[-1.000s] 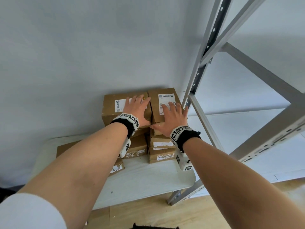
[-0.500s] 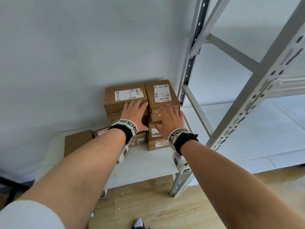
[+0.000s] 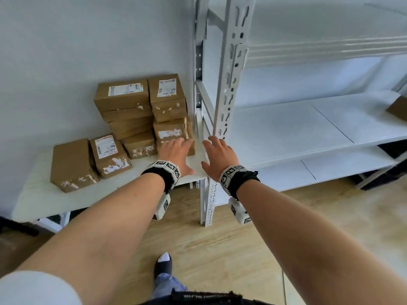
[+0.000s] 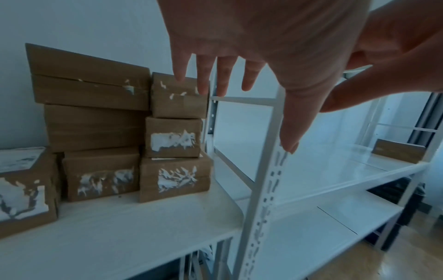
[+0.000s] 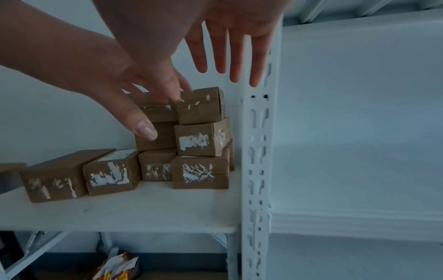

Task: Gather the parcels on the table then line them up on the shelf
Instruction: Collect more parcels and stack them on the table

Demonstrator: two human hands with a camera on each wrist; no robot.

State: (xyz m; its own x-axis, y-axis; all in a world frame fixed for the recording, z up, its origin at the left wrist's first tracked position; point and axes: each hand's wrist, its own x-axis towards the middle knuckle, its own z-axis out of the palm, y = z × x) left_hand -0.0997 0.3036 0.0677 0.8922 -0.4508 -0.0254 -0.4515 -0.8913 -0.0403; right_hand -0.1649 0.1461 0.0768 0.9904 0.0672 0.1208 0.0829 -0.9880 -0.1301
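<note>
Several brown cardboard parcels stand in two stacks at the back right of a white table, against the wall. Two more parcels lie to their left. My left hand hovers open before the right stack's lower parcels, fingers straight, holding nothing. Beside it, my right hand is also open and empty, with straight fingers next to the shelf's front post. The white shelf board lies to the right, with one parcel at its far right end.
The perforated metal post stands between table and shelf, close to my right hand. Another shelf board lies lower down. A colourful bag sits under the table. My foot is on the wooden floor.
Both hands have come off the tops of the two stacks and drawn back and down toward the table's front edge. The view has backed away and swung right toward the shelf.
</note>
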